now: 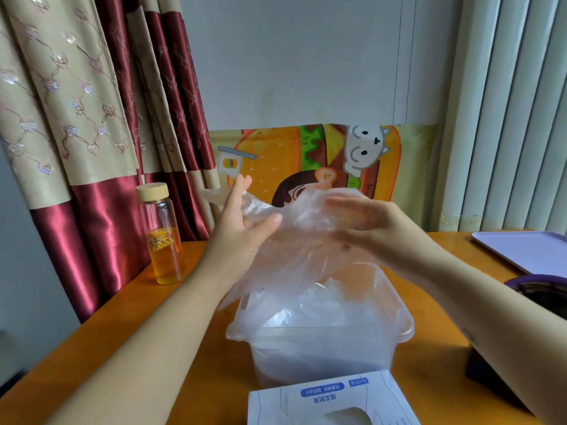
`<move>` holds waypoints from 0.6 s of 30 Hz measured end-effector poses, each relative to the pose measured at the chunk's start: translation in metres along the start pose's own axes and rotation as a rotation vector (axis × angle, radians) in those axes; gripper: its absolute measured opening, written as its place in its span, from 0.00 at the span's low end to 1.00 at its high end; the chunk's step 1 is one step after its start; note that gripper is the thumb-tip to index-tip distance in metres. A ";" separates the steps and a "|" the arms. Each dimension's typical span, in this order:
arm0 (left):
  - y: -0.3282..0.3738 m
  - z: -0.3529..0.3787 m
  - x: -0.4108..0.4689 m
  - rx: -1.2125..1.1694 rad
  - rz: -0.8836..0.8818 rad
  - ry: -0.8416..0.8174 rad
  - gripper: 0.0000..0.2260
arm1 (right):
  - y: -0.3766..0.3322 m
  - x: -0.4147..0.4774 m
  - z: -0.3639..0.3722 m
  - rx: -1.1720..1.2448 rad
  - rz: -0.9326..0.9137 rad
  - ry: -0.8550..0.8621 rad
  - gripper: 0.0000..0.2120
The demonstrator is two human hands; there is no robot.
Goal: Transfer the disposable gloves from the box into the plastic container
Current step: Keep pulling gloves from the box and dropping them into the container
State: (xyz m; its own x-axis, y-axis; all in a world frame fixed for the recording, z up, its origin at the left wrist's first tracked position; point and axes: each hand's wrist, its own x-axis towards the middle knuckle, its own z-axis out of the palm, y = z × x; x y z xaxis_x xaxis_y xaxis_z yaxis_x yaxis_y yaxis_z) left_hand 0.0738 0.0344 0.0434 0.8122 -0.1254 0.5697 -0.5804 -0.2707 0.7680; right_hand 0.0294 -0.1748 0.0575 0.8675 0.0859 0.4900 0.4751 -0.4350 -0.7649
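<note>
Your gloves (306, 237) are thin, slippery film, and a loose tail already drapes over the near-left rim of the plastic container (322, 354). If you push down unevenly, layers could slide out onto the desk (435, 372) beside the box (331, 400) at its near edge. The clump looks clear, crinkled and airy, held just above the container: your left hand (242, 222) keeps its fingers straight while the thumb pins the film, and your right hand (368, 222), half veiled, curls round it.

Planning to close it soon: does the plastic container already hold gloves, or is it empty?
It holds gloves: crumpled clear film fills the lidless plastic container, and some hangs over its rim.
</note>
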 end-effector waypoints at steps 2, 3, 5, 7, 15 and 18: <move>-0.007 -0.014 0.002 0.028 -0.007 -0.002 0.34 | 0.006 0.003 -0.007 0.005 0.020 -0.042 0.29; -0.013 -0.021 0.003 0.066 -0.021 -0.012 0.34 | 0.011 0.003 -0.008 -0.012 0.062 -0.072 0.30; -0.028 -0.031 0.004 0.169 -0.104 -0.045 0.34 | 0.024 0.002 -0.003 -0.150 0.140 -0.142 0.33; -0.042 -0.039 0.005 0.279 -0.265 -0.045 0.33 | 0.038 0.003 0.004 -0.323 0.175 -0.193 0.34; 0.011 -0.015 0.004 0.578 0.163 -0.136 0.16 | 0.066 0.006 0.019 -0.631 0.253 -0.314 0.37; 0.006 0.019 -0.003 0.882 0.015 -0.812 0.23 | 0.066 0.005 0.023 -0.803 0.276 -0.399 0.37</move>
State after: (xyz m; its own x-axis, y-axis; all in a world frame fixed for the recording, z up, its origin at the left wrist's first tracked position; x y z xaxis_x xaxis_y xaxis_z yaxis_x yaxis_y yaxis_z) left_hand 0.0690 0.0144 0.0408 0.7892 -0.6139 -0.0179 -0.6081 -0.7852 0.1169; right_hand 0.0688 -0.1822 -0.0004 0.9914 0.1239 0.0410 0.1302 -0.9614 -0.2425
